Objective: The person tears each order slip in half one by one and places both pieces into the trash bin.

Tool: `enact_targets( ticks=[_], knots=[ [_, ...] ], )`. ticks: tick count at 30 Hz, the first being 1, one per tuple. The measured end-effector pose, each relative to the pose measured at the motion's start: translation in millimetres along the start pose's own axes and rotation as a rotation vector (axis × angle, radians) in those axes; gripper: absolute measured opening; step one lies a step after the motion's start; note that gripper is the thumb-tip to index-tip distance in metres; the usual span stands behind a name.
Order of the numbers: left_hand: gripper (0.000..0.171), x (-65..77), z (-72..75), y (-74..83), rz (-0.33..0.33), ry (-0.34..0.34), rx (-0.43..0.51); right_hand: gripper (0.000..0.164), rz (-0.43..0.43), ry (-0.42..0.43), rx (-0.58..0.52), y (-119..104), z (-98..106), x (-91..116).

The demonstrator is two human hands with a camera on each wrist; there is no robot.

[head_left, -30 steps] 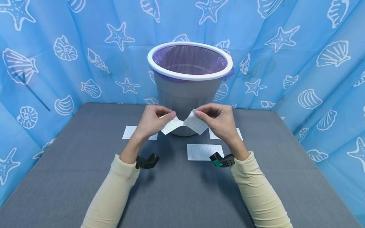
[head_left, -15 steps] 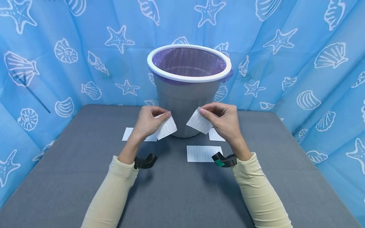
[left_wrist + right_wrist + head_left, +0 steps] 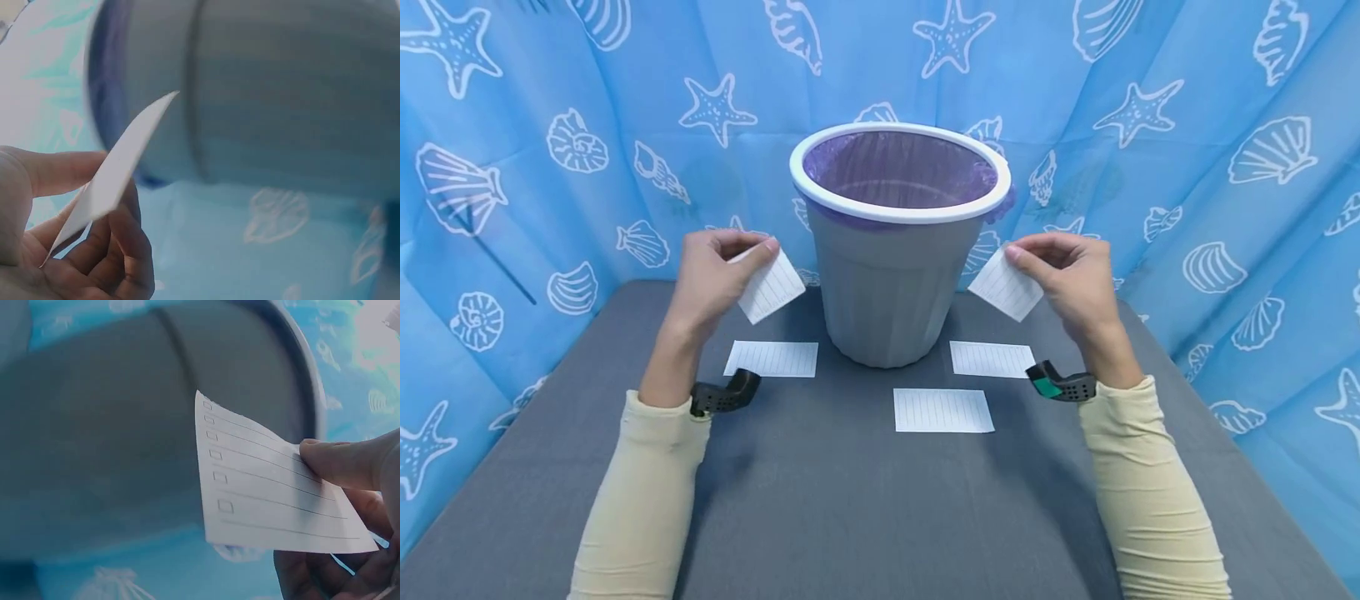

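My left hand (image 3: 715, 271) pinches a torn half of a lined paper sheet (image 3: 772, 287) between thumb and fingers, left of the trash can. The other torn half (image 3: 1006, 284), with small checkboxes along one edge, is pinched by my right hand (image 3: 1071, 271) on the right side of the can. Both pieces hang in the air below the level of the rim. Between the hands stands a grey trash can (image 3: 887, 292) with a white rim and a purple bag lining it. In the right wrist view, the thumb (image 3: 337, 464) presses on the paper's face.
Three whole lined sheets lie on the grey table: a left sheet (image 3: 775, 359), a right sheet (image 3: 991, 359) and a front sheet (image 3: 943, 411). A blue curtain (image 3: 715, 183) with shells and starfish hangs behind and at both sides.
The sheet, joined by a narrow middle strip a second ago, has been torn in two. Both hands have moved apart and up, each carrying one half to its side of the can.
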State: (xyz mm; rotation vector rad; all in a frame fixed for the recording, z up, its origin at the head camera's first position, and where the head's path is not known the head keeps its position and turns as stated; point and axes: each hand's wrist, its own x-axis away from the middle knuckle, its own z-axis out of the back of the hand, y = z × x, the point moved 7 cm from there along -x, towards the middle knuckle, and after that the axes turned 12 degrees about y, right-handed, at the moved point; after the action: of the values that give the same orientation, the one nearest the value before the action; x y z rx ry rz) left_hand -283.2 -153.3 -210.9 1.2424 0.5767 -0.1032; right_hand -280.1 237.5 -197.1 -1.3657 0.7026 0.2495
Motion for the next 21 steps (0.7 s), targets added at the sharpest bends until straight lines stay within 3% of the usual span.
enact_targets(
  ticks=[6,9,11,16,21],
  knots=[
    [0.029,-47.9,34.2,30.0,0.034,0.067,-0.010,0.017,-0.092,0.050,-0.012,-13,32,-56],
    [0.030,-73.7,43.1,47.3,0.091,0.069,-0.011,0.019,-0.119,0.062,-0.010,-26,39,-86],
    [0.033,-89.3,44.8,61.6,0.096,0.067,-0.052,0.019,-0.134,0.069,0.039,-36,40,-104],
    [0.044,-121.6,34.7,100.3,0.060,0.061,-0.237,0.025,-0.156,0.052,0.238,-57,21,-143],
    [0.044,-147.8,0.0,130.5,0.040,0.041,-0.256,0.036,-0.148,-0.009,0.369,-75,-16,-165]
  ],
)
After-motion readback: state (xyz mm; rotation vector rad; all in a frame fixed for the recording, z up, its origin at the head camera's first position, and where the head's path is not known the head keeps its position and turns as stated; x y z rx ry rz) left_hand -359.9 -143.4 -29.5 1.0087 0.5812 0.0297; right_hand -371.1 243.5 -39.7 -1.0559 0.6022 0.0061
